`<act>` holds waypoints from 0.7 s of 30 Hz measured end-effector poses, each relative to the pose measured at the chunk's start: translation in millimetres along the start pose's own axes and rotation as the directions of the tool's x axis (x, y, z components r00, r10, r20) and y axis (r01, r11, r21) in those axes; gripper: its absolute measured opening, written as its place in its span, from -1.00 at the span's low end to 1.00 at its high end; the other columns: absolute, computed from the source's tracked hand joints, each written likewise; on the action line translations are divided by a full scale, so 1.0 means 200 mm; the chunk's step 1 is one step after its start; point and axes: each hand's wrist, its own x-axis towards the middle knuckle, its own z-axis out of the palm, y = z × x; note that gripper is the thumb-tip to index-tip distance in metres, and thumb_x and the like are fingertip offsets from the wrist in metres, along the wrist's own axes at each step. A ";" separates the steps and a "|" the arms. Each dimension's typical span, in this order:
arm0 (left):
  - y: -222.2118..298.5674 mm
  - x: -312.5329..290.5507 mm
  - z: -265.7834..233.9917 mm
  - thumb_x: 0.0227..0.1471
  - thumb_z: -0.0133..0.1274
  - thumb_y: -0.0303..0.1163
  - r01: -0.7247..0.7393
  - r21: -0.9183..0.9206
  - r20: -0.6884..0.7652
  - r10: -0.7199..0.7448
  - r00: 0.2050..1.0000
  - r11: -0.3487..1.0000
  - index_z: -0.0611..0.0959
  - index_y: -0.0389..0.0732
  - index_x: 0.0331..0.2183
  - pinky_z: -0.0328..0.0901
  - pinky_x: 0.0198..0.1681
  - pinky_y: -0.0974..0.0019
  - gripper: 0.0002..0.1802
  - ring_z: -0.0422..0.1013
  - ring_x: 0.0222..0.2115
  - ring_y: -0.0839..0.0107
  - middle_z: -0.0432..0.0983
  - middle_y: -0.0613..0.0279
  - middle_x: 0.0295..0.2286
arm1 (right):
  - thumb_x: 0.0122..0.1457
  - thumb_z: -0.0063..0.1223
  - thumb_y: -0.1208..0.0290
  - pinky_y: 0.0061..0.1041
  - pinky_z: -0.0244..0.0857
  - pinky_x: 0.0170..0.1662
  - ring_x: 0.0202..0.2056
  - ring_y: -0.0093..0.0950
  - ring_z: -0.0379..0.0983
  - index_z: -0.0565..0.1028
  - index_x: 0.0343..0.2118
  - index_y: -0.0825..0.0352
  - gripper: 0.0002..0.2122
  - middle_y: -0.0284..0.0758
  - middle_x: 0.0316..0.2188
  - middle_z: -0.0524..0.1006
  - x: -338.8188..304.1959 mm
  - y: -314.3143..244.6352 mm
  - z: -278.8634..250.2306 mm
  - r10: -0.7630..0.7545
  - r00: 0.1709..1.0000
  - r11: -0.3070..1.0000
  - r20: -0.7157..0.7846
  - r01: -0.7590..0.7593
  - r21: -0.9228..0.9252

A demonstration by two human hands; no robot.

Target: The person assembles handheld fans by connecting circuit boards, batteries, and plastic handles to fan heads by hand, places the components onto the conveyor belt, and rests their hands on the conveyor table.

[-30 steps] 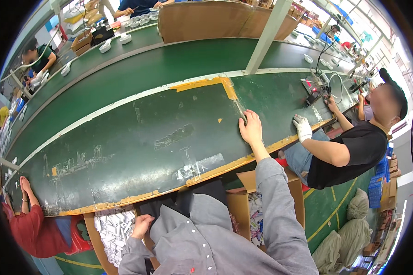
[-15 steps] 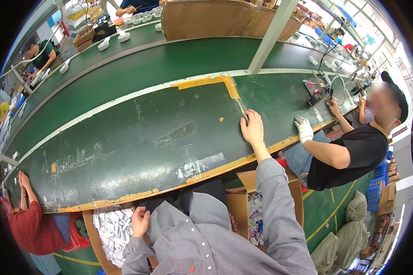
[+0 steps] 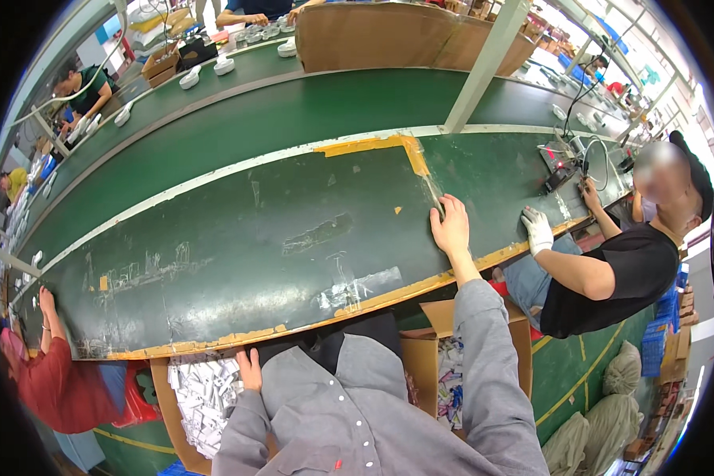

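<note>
My right hand [image 3: 452, 228] lies on the green worktable [image 3: 214, 262], its fingers stretched out beside a worn strip that runs down from the yellow tape [image 3: 414, 155]. Nothing shows in its grasp. Down at the table's front edge is my left hand [image 3: 251, 370], fingers extended upward and holding nothing that I can see. Close by it stands an open cardboard box filled with small white plastic parts [image 3: 202, 397]. Between my right forearm and my body, a second cardboard box [image 3: 420, 369] holds small multicoloured pieces [image 3: 451, 381].
At right, a co-worker's gloved hand [image 3: 538, 230] rests on the table near a small device with cables [image 3: 562, 176]. Someone in a red sleeve [image 3: 63, 381] sits at left. A conveyor belt [image 3: 238, 131] runs behind, with a metal post [image 3: 484, 67] and a large cardboard sheet [image 3: 389, 40].
My left hand has risen to the table's edge and its fingers have straightened. The right hand remains by the worn strip. The whole view has shifted slightly; the red-sleeved person's hand has moved.
</note>
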 end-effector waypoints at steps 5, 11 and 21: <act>0.01 -0.09 -0.14 0.15 -0.02 -0.33 -0.130 0.218 0.107 0.109 0.988 0.967 0.31 -0.36 0.14 0.03 0.25 0.10 -0.43 0.14 0.16 -0.09 0.22 -0.19 0.12 | 0.10 0.07 0.35 -0.21 0.23 0.13 0.04 -0.11 0.35 0.47 -0.14 0.44 -0.69 -0.06 -0.04 0.46 0.00 0.01 0.05 -0.039 0.999 0.999 -0.011 0.040 0.019; -0.05 -0.13 -0.04 -0.10 0.19 -0.40 -0.346 0.257 0.058 0.343 0.938 0.902 0.44 -0.28 0.04 0.18 0.14 0.03 -0.39 0.27 0.07 -0.07 0.37 -0.12 0.01 | 0.13 0.07 0.36 -0.24 0.22 0.13 0.04 -0.12 0.35 0.48 -0.07 0.41 -0.67 -0.08 -0.02 0.46 -0.01 0.01 0.03 -0.037 0.999 0.999 0.021 0.036 0.030; 0.31 -0.08 -0.12 0.06 0.10 -0.10 -0.090 0.304 0.015 0.090 0.996 0.948 0.43 -0.29 0.03 0.21 0.06 0.05 -0.40 0.24 -0.02 -0.09 0.32 -0.11 -0.06 | 0.23 -0.04 0.36 -0.25 0.14 0.16 0.09 -0.11 0.29 0.41 -0.02 0.46 -0.67 -0.08 0.05 0.40 -0.02 0.14 0.07 -0.071 0.994 0.996 0.081 0.075 -0.043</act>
